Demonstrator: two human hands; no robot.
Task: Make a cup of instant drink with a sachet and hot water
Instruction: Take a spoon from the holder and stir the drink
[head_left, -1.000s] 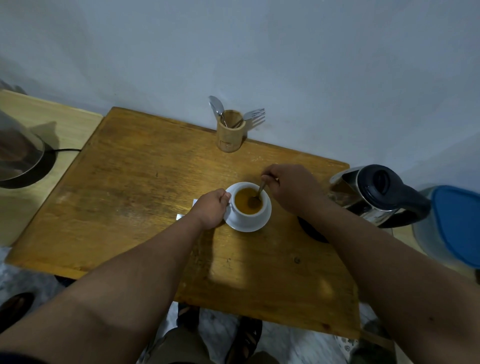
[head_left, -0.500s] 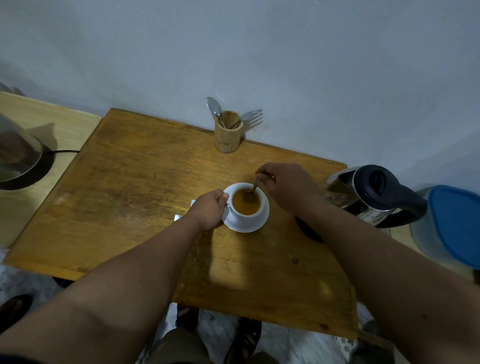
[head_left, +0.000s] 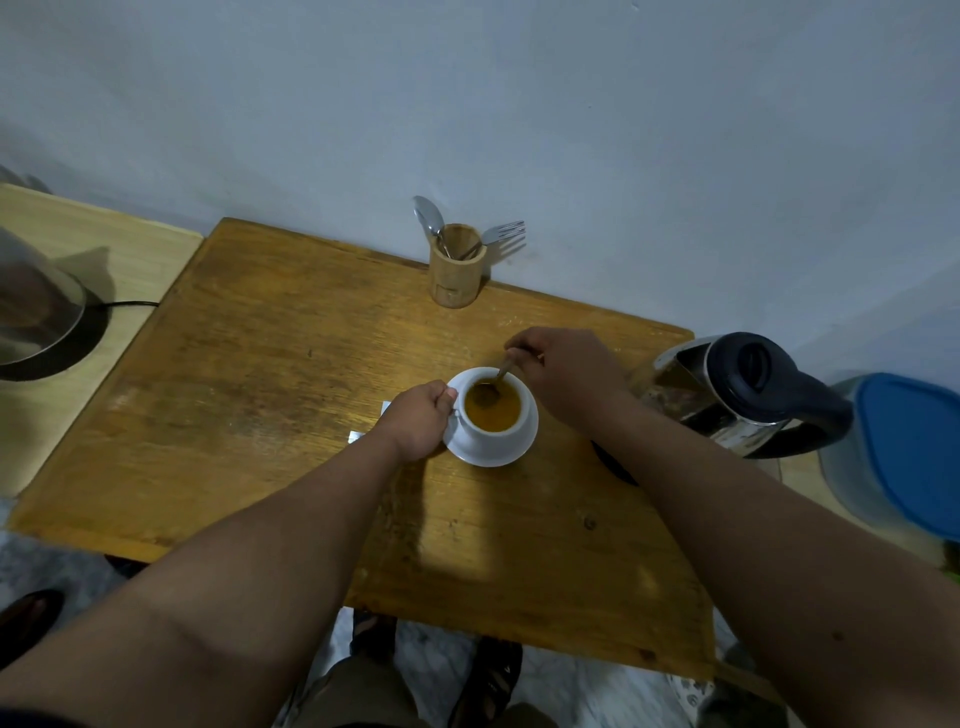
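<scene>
A white cup (head_left: 496, 434) full of orange-brown drink stands on a white saucer (head_left: 511, 453) in the middle of the wooden table (head_left: 260, 395). My left hand (head_left: 418, 423) grips the cup's handle on its left side. My right hand (head_left: 563, 376) holds a small spoon (head_left: 497, 382) by the handle, its bowl dipped in the drink at the cup's far side. A white sachet (head_left: 357, 435) lies mostly hidden under my left wrist. The glass kettle (head_left: 727, 395) with a black lid and handle stands at the table's right edge.
A bamboo holder (head_left: 456, 273) with a spoon and a fork stands at the table's back edge by the wall. A blue-lidded container (head_left: 904, 457) is at the far right. On the left, a domed appliance (head_left: 36, 317) sits on a paler table.
The spoon has circled inside the cup, from the right side to the far side, with my right hand shifting slightly. My left hand has stayed on the cup handle.
</scene>
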